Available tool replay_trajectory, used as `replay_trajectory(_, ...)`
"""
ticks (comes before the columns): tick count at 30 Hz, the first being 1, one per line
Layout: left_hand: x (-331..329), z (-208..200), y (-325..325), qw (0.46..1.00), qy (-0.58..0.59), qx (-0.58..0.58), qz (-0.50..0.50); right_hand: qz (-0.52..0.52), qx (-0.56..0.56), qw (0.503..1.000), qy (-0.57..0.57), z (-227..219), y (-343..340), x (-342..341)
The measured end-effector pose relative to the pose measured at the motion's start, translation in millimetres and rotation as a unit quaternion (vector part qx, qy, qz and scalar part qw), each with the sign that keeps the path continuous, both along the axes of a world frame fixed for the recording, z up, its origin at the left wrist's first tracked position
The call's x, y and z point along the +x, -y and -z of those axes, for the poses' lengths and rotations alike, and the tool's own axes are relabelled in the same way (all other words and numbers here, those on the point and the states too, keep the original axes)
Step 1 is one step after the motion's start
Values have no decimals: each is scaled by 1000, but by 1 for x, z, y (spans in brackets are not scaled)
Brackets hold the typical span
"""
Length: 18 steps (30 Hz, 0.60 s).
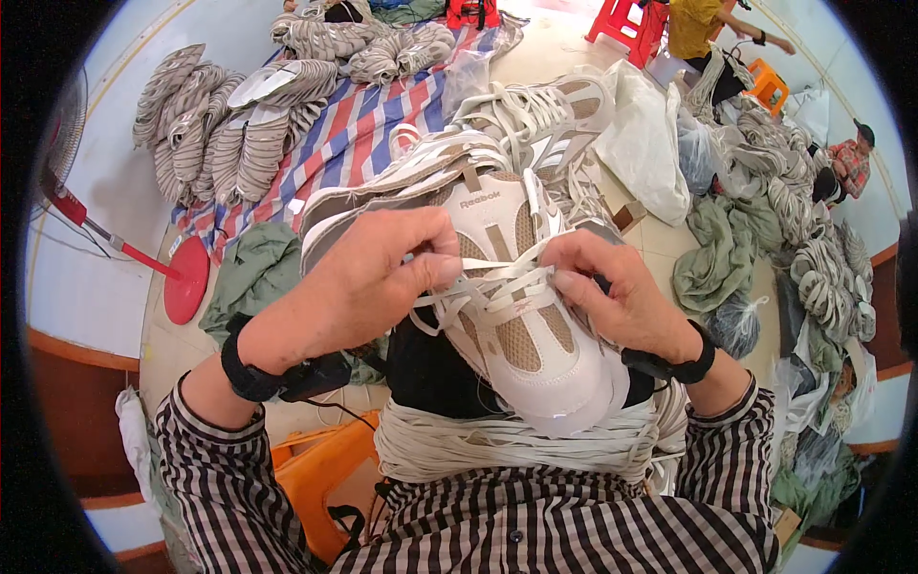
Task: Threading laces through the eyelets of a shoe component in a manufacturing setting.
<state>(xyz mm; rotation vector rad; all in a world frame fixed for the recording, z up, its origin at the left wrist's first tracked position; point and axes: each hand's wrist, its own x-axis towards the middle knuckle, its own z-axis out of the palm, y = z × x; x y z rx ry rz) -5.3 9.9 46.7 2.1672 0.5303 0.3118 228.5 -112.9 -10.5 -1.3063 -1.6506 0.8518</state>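
Observation:
A white and beige sneaker (pixel 540 354) rests on my lap with its toe toward me. My left hand (pixel 387 263) pinches a flat white shoelace (pixel 486 264) on the left of the tongue, pulling it taut across the shoe. On the other side, my right hand (pixel 601 282) pinches the lace where it crosses the eyelets. Lace loops hang at the sneaker's left side. Just beyond lie more sneakers of the same kind, one laced sneaker (pixel 550 120) among them. A thick bundle of white laces (pixel 507 442) lies across my waist.
Stacked shoe parts (pixel 201 124) sit beside a striped tarp (pixel 354 124). A red fan stand (pixel 186 277) is at left, an orange stool (pixel 325 488) beneath me. Green cloth (pixel 727 249), a white sack (pixel 645 143) and more shoe bundles (pixel 827 282) line the right. Two people are farther off.

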Motion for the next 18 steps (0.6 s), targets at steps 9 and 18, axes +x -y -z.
replay_trajectory(9,-1,7,-2,998,-23,53,-36,16,-41,998,-50,5,0,2)
replay_trajectory(18,-6,21,7,892,-23,449,47,43,14,999,22,-8,-1,-1)
